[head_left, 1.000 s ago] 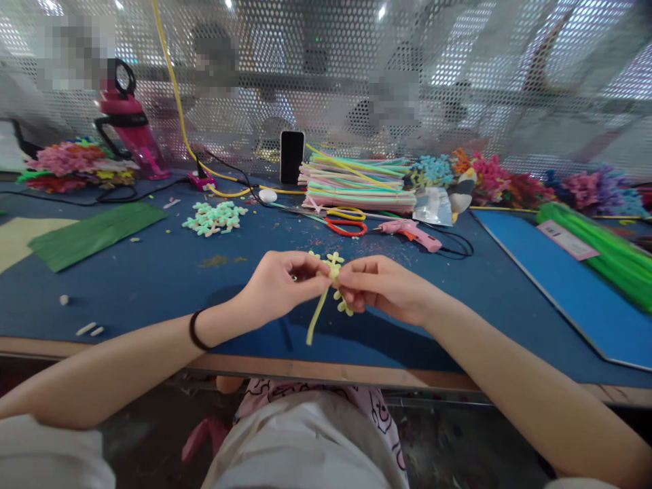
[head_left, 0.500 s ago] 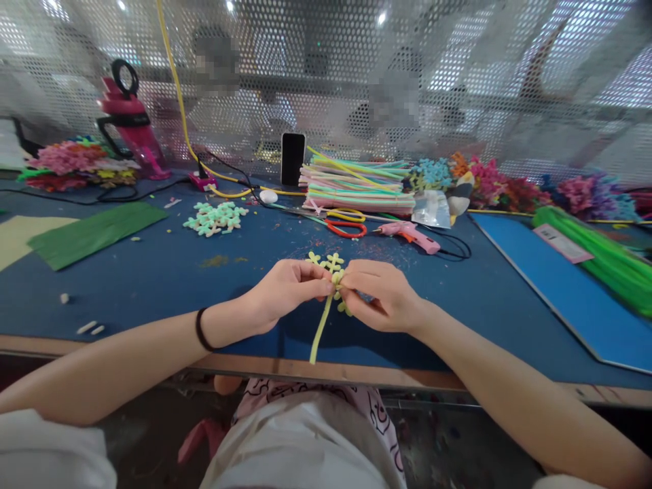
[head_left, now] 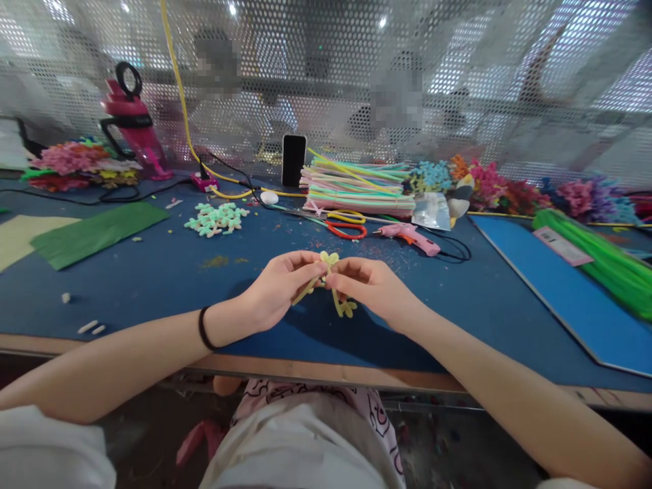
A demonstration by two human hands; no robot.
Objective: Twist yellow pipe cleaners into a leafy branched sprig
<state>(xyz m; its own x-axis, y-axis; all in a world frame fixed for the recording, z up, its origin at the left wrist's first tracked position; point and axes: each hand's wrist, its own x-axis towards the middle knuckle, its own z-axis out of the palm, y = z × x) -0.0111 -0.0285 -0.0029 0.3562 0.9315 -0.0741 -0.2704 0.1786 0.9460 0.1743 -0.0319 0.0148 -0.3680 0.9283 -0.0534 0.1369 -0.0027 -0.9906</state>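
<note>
Between both hands, above the blue table mat, is a pale yellow pipe cleaner [head_left: 336,300] bent into small looped, petal-like ends. My left hand [head_left: 278,285] pinches it from the left, thumb and fingertips together. From the right, my right hand [head_left: 379,285] grips the same piece with its fingers curled. One looped end pokes up between the fingertips, and another hangs below my right hand. A straight length slants down under my left fingers. The part inside the fingertips is hidden.
Behind the hands lie red-and-yellow-handled scissors [head_left: 346,229], a pink glue gun [head_left: 409,238] and a pile of pipe cleaners [head_left: 356,187]. Mint snowflake-like shapes [head_left: 216,219] sit to the left. A phone [head_left: 294,161] leans against the perforated metal screen [head_left: 336,61]. A blue board [head_left: 555,285] lies right.
The yellow pipe cleaner has been turned in my fingers: its long straight tail no longer hangs toward me, and a looped end now hangs at lower right. Both hands stay nearly in place.
</note>
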